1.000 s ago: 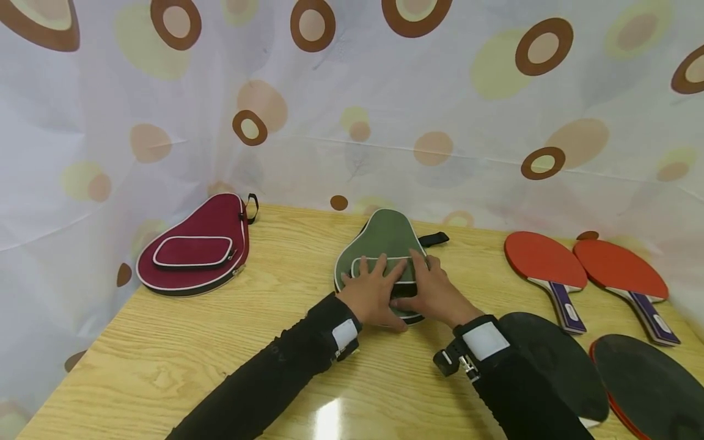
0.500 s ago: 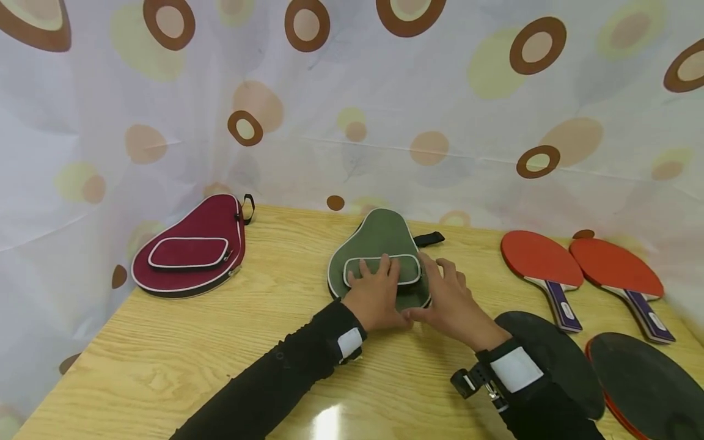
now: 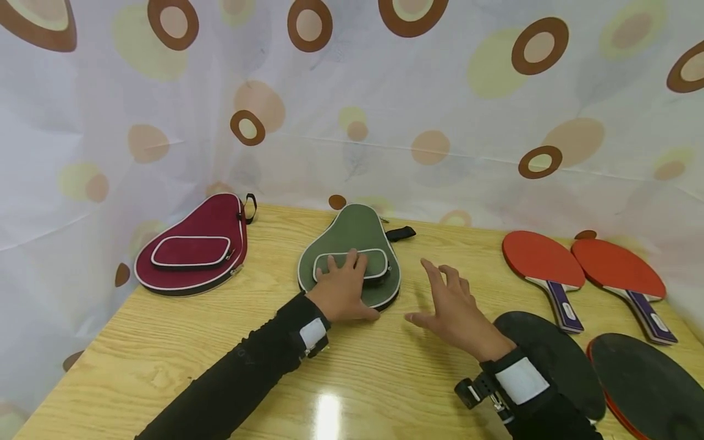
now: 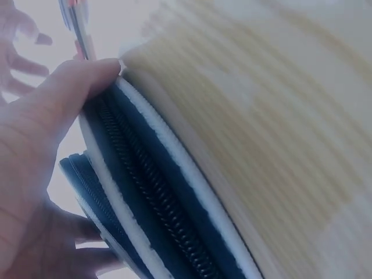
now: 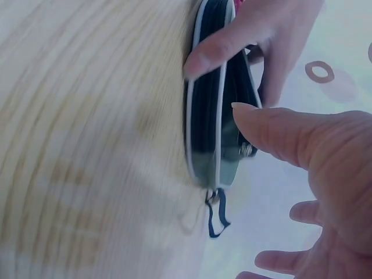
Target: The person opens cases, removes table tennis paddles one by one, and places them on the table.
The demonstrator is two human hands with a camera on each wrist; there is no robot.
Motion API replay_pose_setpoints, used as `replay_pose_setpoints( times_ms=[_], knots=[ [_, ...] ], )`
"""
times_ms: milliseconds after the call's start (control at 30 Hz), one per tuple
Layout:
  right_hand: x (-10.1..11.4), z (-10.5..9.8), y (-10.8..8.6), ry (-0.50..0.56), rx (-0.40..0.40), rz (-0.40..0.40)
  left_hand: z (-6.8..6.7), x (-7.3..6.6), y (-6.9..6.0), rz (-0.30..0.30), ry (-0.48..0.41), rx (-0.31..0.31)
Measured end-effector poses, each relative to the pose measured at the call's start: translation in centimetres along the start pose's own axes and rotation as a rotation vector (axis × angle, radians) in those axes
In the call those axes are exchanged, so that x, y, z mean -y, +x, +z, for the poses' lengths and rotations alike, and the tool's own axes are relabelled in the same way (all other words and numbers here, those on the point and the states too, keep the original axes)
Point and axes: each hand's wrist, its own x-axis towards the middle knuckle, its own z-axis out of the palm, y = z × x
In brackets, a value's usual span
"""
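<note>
A green table tennis paddle case with white piping and a front pocket lies on the table, its narrow end away from me. My left hand holds it at the near end, fingers over the pocket and thumb against the zipped side, as the left wrist view shows. The right wrist view shows the same thumb on the zipped edge. To the right of the case, my right hand hovers apart from it, fingers spread and slightly bent, holding nothing.
A burgundy paddle case lies at the left. At the right are two red-faced paddles with purple handles, and two black-faced paddles nearer me. A patterned curtain hangs behind the wooden table.
The green case has slid left along the table with my left hand on it. My right hand has come off the case and moved right.
</note>
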Motion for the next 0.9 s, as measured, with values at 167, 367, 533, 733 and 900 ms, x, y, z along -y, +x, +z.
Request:
replay_pose_setpoints(
  times_ms=[167,367,533,733,900],
  knots=[
    [-0.4,-0.1,-0.2,-0.022,-0.020,-0.015,-0.9,2.7,-1.0,-0.013,-0.041,0.025],
    [-1.4,-0.5,-0.4,-0.032,-0.048,-0.020,-1.7,5.4,-2.2,-0.035,-0.097,0.037],
    [-2.0,-0.4,-0.6,-0.028,-0.038,-0.008,-2.4,7.1,-3.0,-0.047,-0.082,0.022],
    [-2.5,-0.3,-1.0,-0.035,-0.042,-0.017,-2.9,8.9,-3.6,-0.069,-0.047,0.010],
    [-2.7,-0.3,-1.2,-0.033,-0.044,-0.025,-3.1,9.6,-3.8,-0.060,-0.045,0.009]
  ],
)
